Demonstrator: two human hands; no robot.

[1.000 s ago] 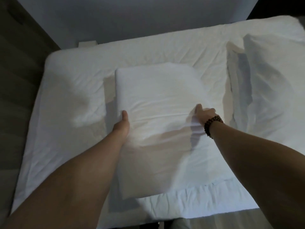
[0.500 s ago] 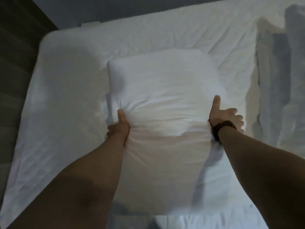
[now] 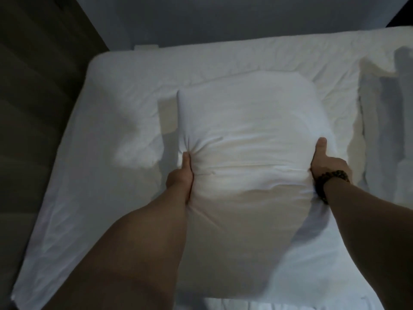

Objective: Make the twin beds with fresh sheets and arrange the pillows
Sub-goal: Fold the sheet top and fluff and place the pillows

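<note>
While the bed (image 3: 89, 198) fills nearly the whole view, its white fitted sheet lies drawn over the mattress corners, creased in soft ridges but flat enough to take pillows. That reads as the sheeting stage done on this bed, with pillow arranging now in hand. Behind it runs a plain pale wall (image 3: 223, 19), and dark wood panelling (image 3: 33, 108) sits off to the left.

Next in size is the pillow (image 3: 245, 121), held over the middle of the bed towards the wall end. It is a plump white rectangle in a smooth cotton-like case, and its far corners are rounded by the filling. It casts a hard shadow on the sheet to its left, so it looks lifted clear, not resting. A second pillow (image 3: 380, 113) lies at the right edge, rumpled and only partly in view.

Now the hands. The left hand (image 3: 180, 177) clamps the pillow's left edge with the thumb on top and the fingers hidden beneath, and the cloth gathers into radiating puckers at the pinch. The right hand (image 3: 328, 164) grips the opposite edge the same way, thumb raised along the side. Holding both sides at the waist keeps the soft bulk level and lets the person steer it squarely. A dark beaded bracelet (image 3: 333, 176) circles the right wrist.
</note>
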